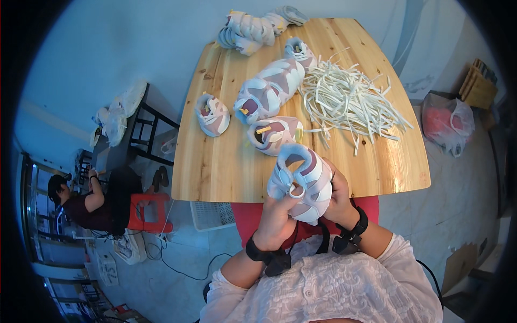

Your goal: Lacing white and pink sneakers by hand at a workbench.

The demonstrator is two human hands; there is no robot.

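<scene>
While the left hand (276,218) grips one side of the pale shoe upper (316,185) and the right hand (339,196) clasps the other, it is held up at the near edge of the wooden table (388,175); too hard a squeeze could buckle its soft form — too loose a hold could drop it; a forward swing could nudge the pink-and-white upper (285,129) just beyond; tugging one strand could snarl the lace pile (350,99).

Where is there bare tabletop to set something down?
Front left of the table, between the lone shoe upper and the near edge; front right, between the white lace pile and the near edge. Mid-table is crowded: clustered uppers beside the pile, the held upper in front.
</scene>
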